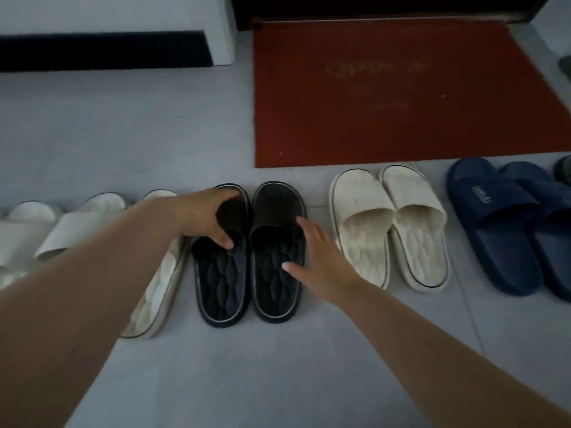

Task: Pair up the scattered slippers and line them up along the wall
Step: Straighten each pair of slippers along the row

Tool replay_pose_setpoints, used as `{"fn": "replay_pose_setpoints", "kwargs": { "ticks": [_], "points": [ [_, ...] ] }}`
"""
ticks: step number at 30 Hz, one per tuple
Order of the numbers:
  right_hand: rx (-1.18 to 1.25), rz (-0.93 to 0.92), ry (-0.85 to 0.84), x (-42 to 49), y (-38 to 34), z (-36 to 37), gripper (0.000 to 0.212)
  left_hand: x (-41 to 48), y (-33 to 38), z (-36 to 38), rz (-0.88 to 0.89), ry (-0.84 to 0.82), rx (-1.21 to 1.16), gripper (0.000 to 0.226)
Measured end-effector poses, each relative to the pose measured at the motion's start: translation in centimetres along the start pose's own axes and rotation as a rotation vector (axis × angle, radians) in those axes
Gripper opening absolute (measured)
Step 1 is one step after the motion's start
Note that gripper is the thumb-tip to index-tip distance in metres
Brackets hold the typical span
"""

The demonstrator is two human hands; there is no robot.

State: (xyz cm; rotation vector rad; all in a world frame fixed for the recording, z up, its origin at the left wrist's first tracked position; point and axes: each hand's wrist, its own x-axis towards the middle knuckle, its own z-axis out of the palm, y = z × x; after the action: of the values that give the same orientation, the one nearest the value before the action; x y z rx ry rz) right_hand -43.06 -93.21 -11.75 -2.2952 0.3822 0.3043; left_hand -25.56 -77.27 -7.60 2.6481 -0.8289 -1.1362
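Two black slippers stand side by side on the grey floor, the left one (221,282) and the right one (275,273). My left hand (207,216) grips the strap of the left black slipper. My right hand (315,257) rests with spread fingers against the outer edge of the right black slipper. Right of them sits a cream pair (392,227), then a navy pair (506,223). To the left lie a cream slipper (157,291), partly under my left arm, and two white slippers (61,230).
A red doormat (386,94) lies beyond the row, before a dark doorway. A white wall with a black baseboard (102,50) runs at the back left. Another dark shoe (564,169) shows at the right edge. Grey floor tiles (278,366) spread below the slippers.
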Motion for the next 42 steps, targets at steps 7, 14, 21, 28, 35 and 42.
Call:
{"fn": "replay_pose_setpoints", "kwargs": {
  "ticks": [7,14,21,28,35,42],
  "points": [
    [-0.039,0.165,0.087,2.6,-0.6,1.1,0.064,-0.6,-2.8,3.8,-0.093,0.304,0.023,0.075],
    [-0.058,0.232,0.107,3.4,0.3,0.0,0.063,1.0,-1.6,3.7,-0.081,0.339,-0.045,0.066],
    [-0.103,0.285,0.128,4.2,-0.4,-0.1,0.065,1.1,-2.1,3.4,-0.075,0.33,-0.177,0.07],
    [-0.146,0.288,0.018,3.7,-2.0,-1.0,0.077,0.0,-1.6,3.9,-0.082,0.309,-0.318,0.078],
    [-0.717,-0.025,-0.153,5.7,0.3,-9.5,0.075,-2.6,-0.3,-0.1,-0.165,0.329,-0.433,0.086],
    [-0.822,0.169,-0.508,6.8,6.6,-16.8,0.107,-9.0,5.6,-4.6,-0.231,0.418,-0.642,0.062]
  ]
}}
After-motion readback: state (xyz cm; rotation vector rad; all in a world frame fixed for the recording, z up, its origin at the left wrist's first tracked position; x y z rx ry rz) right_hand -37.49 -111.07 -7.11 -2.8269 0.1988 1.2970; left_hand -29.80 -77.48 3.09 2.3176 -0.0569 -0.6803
